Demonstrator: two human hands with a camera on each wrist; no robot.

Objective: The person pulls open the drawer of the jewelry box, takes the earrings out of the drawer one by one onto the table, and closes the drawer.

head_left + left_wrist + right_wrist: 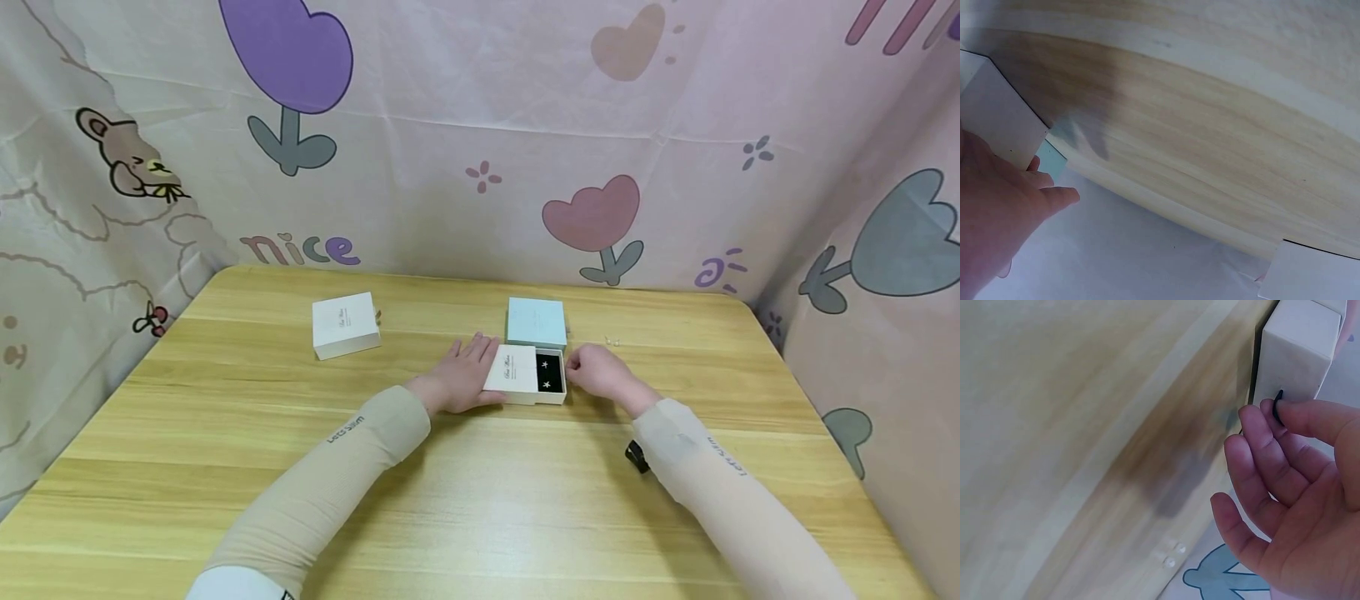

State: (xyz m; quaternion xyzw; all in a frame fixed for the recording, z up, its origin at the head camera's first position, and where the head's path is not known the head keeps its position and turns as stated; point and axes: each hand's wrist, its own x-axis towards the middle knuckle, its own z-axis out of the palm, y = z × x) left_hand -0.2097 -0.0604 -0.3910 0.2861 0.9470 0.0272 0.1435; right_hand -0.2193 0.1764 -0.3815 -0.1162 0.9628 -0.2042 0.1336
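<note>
A white box (516, 369) lies on the table with its drawer (551, 397) pulled partly out to the right; two star-shaped earrings (546, 384) sit on the black insert. My left hand (461, 375) rests on the box's left part with fingers spread; the left wrist view shows that hand (1004, 212) against the white box (1004, 106). At the drawer's right end, my right hand (600, 371) pinches a small dark ribbon tab. In the right wrist view the tab (1277, 407) is between thumb and finger of that hand (1304, 487).
Just behind the white box stands a light blue box (536, 322). Another white box (347, 326) with a brown tab is at the back left. Two tiny clear pieces (612, 342) lie right of the blue box. A black object (637, 457) is beside the right sleeve.
</note>
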